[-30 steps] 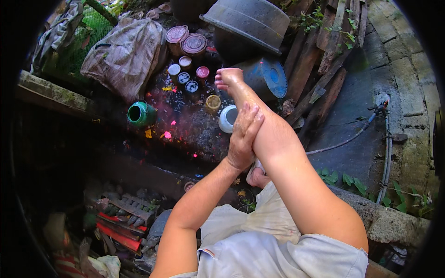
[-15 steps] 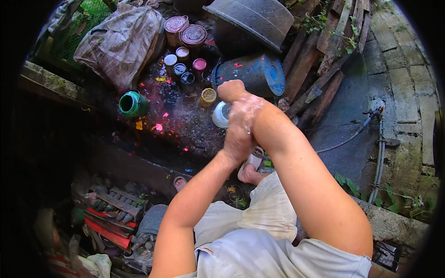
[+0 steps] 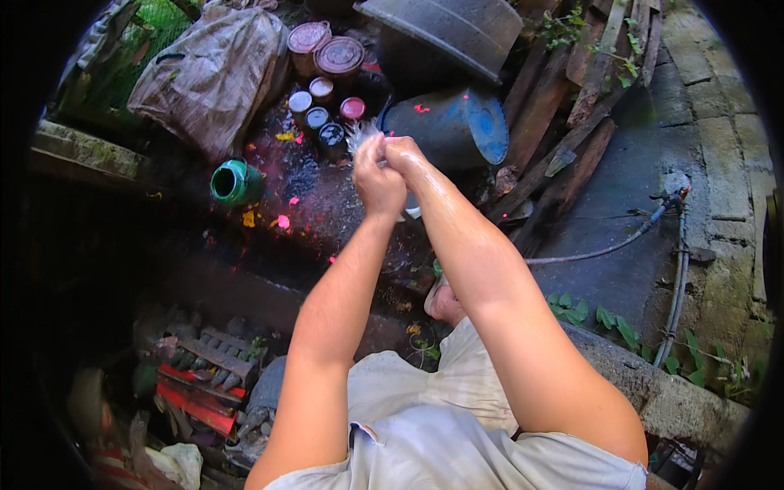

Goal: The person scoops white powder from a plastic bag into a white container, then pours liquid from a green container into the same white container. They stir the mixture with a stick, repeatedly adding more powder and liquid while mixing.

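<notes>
My left hand (image 3: 379, 184) and my right hand (image 3: 402, 153) are pressed together over the paint-spattered ground. The left fingers curl up against the right hand, whose own fingers are bent and partly hidden. Clear water (image 3: 360, 135) splashes off the fingertips. My right forearm (image 3: 445, 200) shines wet. Beneath the hands, a white container (image 3: 412, 212) shows only in part. Just beyond them stand small paint cans, among them a pink one (image 3: 352, 108) and a dark one (image 3: 331, 134). To the right, a dark bucket (image 3: 433, 122) lies on its side with its blue-stained base showing.
A green jar (image 3: 236, 183) lies to the left, below a dirty sack (image 3: 208, 82). A large black tub (image 3: 449, 37) and stacked planks (image 3: 572, 122) are at the back. On the right runs a hose (image 3: 604, 253). Debris with a red piece (image 3: 196, 400) fills the lower left.
My left hand has slid from my right wrist to the right hand. Both hands have moved left and slightly away, and water now sprays from the fingertips.
</notes>
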Available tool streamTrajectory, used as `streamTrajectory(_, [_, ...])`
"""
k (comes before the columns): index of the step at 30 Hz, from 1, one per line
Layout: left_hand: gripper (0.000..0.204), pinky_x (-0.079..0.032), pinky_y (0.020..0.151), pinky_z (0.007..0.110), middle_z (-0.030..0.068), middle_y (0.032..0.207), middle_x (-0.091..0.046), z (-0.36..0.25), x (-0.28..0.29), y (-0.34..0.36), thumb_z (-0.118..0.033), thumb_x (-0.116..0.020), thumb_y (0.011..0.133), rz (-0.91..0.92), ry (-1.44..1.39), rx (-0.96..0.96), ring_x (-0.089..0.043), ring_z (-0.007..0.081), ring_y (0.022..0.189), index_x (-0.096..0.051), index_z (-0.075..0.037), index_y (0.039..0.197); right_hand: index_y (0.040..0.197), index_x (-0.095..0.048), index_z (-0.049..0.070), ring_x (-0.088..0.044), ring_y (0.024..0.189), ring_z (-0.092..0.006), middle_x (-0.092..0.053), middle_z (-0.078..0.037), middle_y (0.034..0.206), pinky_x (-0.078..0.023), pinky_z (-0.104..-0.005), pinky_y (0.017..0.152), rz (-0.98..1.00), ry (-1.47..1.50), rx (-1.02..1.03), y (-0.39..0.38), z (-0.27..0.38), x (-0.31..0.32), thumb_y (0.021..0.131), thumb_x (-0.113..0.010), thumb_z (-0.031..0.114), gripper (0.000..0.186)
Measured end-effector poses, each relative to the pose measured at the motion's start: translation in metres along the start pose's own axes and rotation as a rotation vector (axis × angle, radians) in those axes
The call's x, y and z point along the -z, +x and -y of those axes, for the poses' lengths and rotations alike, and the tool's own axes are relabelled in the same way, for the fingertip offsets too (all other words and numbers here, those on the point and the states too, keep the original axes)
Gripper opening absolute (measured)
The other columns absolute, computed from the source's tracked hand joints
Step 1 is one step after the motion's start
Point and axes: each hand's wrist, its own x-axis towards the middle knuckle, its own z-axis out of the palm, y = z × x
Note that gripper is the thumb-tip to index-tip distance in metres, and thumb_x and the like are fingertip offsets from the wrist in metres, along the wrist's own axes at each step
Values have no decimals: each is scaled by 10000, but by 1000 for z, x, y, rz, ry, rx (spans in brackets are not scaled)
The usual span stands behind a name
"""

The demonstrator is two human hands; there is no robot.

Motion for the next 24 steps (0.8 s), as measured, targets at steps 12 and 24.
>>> streamTrajectory(12, [218, -620, 768, 335, 102, 910, -816, 58, -73, 25, -206, -806, 988, 278, -433, 668, -788, 227, 814, -810, 9, 1023, 1583, -570, 207, -756, 1059, -476, -776, -279, 1102, -595, -545, 932, -106, -747, 537, -92, -85, 108, 1123, -563, 236, 461])
streamTrajectory(24, [295, -603, 1009, 482, 274, 1164, -783, 143, -130, -110, -78, -662, 968, 772, 401, 212, -771, 426, 1114, -805, -18, 1219, 1297, -622, 152, -745, 1034, -489, -781, -241, 1027, -564, -583, 879, -152, -708, 156, -103, -148, 188, 1067, -652, 123, 234])
